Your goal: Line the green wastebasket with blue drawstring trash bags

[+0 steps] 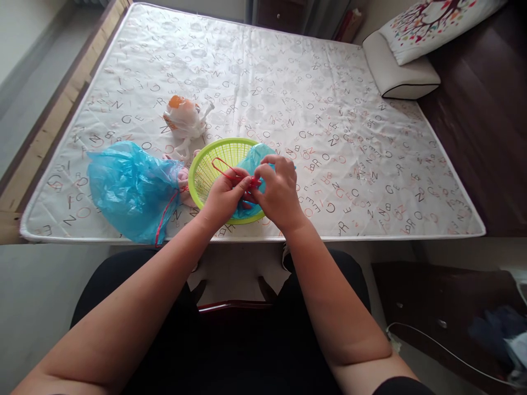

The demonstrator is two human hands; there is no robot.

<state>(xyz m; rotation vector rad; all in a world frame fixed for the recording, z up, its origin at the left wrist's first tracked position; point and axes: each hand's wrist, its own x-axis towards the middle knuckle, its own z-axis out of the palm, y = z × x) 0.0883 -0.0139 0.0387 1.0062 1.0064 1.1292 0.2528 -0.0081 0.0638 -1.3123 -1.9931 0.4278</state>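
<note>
A white mattress [329, 82] fills the middle of the frame. A pale wood rail [78, 99] runs along the left side, and dark wood [486, 109] sits at the upper right. There, a pillow [440, 27] with a tree picture leans on a cream cushion [395, 66]. A brown drawer [284, 13] with a knob is at the top. Grey floor [24, 307] shows at the lower left. The mattress has letters all over it, black and orange, like G, E, N and R, and "BRO" near the right

In the center, a green basket [192, 178] holds a blue bag [249, 159]. The red loop [213, 162] is above the basket. The left hand [226, 195] pinches it between thumb and fingers. The right hand [280, 189] pinches a red bit of it with thumb and first finger, and its other fingers curl. A bigger blue sack [127, 192] lies at the left, and a white bag [187, 120] is behind the basket
</note>
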